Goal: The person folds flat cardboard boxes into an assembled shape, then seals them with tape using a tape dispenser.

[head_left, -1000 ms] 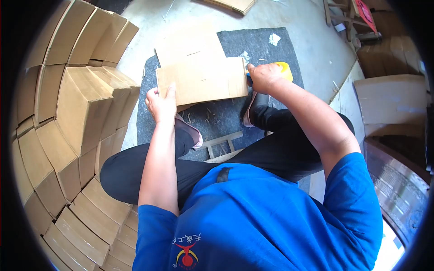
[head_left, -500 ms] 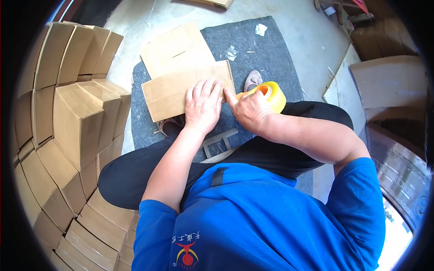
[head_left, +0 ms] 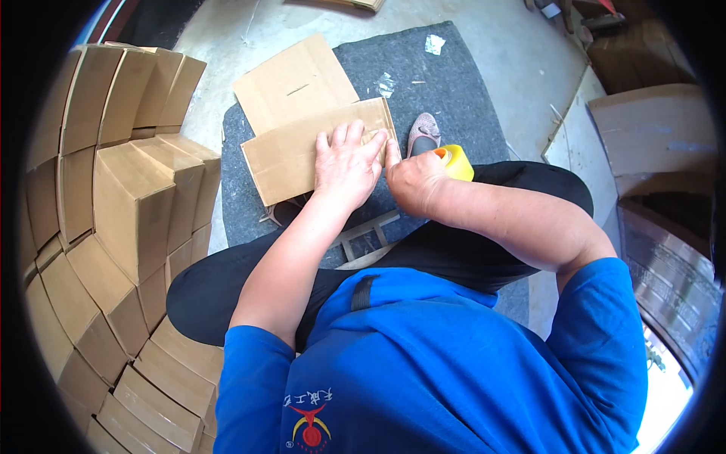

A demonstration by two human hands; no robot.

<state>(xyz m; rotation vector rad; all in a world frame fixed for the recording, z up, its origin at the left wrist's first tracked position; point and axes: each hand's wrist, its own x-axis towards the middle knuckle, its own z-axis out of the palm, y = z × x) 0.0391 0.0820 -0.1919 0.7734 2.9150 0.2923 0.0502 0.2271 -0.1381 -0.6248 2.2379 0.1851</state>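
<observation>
A cardboard box [head_left: 283, 157] lies across my knees' front side, its long face turned up and an open flap [head_left: 291, 79] stretching out beyond it. My left hand [head_left: 346, 165] rests on that face with fingers spread, pressing on the cardboard near its right end. Wrapped in my right hand [head_left: 416, 181] is a roll of yellow packing tape [head_left: 458, 163], with an orange core partly showing. The index finger of this hand reaches to the box's right edge, close to my left fingertips. The rest of the roll is hidden behind the hand.
Stacked cardboard boxes [head_left: 125, 212] rise along the left side. A dark mat [head_left: 454, 98] covers the floor, with scraps of clear plastic [head_left: 434, 45] on it. More cardboard [head_left: 650, 136] stands at the right, and a flat stack [head_left: 355, 4] lies at the far edge.
My right hand has shifted slightly left against the box's edge, and the tape roll has turned, showing less of its core. The box has moved slightly right.
</observation>
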